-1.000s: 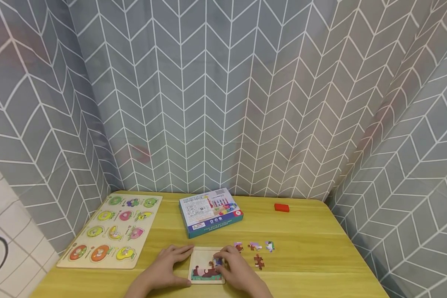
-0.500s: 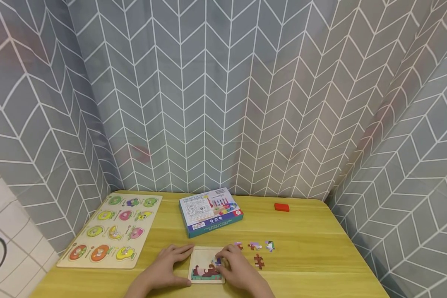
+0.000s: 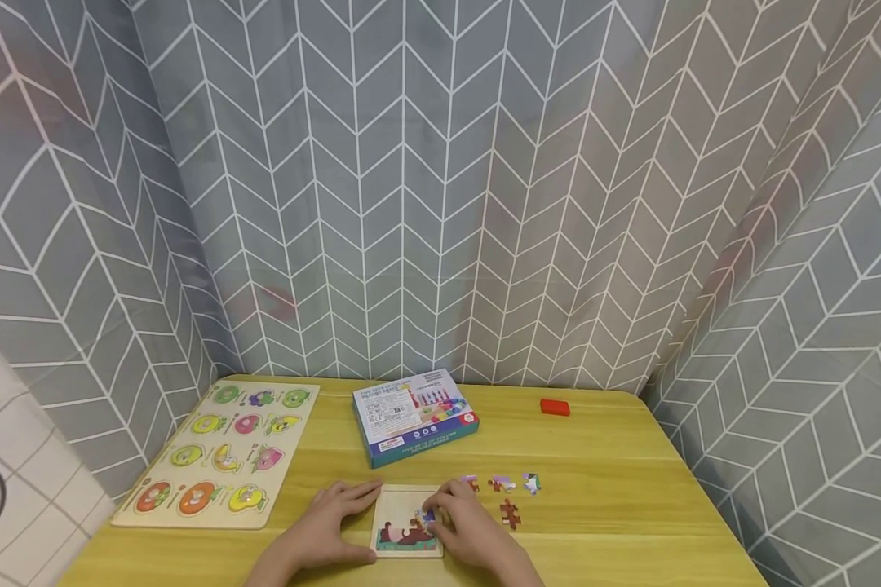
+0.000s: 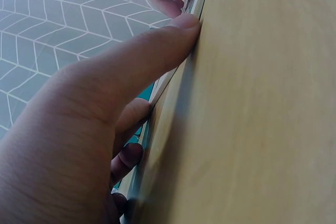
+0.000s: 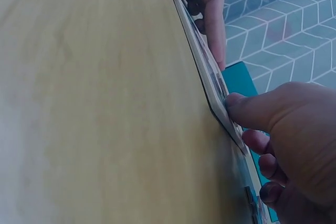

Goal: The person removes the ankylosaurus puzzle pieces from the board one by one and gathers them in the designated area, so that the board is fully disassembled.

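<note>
The words "FIVE SETS OF COLUMN" run along the side of a box (image 3: 415, 419), other print blurred.

Puzzle tray (image 3: 398, 504) partly hidden behind right-hand fingers (image 3: 451, 492)

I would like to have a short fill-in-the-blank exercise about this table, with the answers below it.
1. The left hand touches the puzzle frame on its ____ side.
2. In the head view, ____ loose puzzle pieces lie on the table.
3. The small block near the far edge is coloured ____.
4. The large board shows four rows of ____ pictures each.

Missing words: left; four; red; three.
</note>
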`<state>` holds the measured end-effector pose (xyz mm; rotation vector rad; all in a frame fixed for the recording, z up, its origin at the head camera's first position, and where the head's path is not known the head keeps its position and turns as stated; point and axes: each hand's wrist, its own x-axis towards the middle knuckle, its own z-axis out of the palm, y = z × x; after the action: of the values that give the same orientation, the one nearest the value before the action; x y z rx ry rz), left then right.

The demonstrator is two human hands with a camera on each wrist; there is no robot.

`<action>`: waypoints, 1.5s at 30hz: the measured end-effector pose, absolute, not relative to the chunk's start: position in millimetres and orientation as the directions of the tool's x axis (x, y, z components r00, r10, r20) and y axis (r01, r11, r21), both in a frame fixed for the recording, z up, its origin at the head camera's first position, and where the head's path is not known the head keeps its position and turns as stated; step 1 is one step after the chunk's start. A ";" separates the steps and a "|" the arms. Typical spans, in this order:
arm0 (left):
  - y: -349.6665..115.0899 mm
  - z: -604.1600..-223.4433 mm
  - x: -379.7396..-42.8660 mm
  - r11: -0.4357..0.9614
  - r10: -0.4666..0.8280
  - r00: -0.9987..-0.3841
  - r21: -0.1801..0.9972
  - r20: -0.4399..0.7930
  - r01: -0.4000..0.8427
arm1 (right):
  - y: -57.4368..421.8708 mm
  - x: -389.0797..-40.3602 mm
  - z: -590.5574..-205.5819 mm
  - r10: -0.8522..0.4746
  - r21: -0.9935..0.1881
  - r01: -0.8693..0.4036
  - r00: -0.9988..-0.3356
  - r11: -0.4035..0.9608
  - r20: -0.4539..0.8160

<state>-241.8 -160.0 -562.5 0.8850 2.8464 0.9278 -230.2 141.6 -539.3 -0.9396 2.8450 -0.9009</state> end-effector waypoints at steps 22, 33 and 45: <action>-156.3 -562.3 -240.6 0.651 0.538 -0.829 0.549 0.153 0.523 | 176.7 -228.4 -522.0 -0.407 -0.600 -0.423 -0.897 0.679 0.173; -159.7 -561.2 -240.5 0.651 0.530 -0.833 0.555 0.157 0.518 | 262.6 -221.5 -523.8 -0.213 -0.614 -0.302 -0.953 0.729 0.215; -160.4 -558.3 -239.6 0.656 0.533 -0.832 0.548 0.152 0.520 | 309.6 -216.7 -541.5 -0.220 -0.613 -0.285 -0.958 0.737 0.181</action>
<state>-239.6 -160.4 -558.3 0.9030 2.8379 0.9278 -216.7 309.6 -541.5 -0.4405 3.0169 -1.0908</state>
